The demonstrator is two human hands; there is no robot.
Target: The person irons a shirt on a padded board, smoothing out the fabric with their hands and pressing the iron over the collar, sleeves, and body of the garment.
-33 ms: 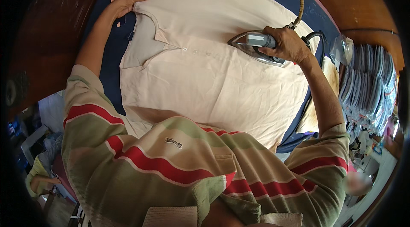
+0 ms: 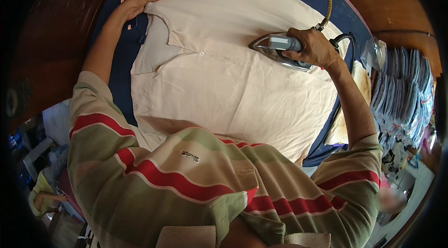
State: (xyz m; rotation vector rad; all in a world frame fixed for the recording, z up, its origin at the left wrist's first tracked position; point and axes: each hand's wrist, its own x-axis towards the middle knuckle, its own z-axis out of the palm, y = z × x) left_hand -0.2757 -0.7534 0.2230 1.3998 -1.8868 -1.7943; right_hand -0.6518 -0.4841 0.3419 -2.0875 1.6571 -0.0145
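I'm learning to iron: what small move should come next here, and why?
Probably slide the steam iron toward the nearer half of the cream buttoned shirt. Creases show there, the right hand grips the iron, and the left hand is near the shirt's neckline, apparently steadying it.

left: dark wood [image 2: 56,33], glossy | upper right: lighter wood [image 2: 385,3] | right: grey-blue clothes stack [image 2: 402,91] | lower right: pale surface [image 2: 417,194] | lower left: dim clutter [image 2: 38,151]

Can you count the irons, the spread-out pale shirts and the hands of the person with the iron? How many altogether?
Iron: 1
Pale shirt: 1
Hands: 2 (left hand, right hand)
Total: 4
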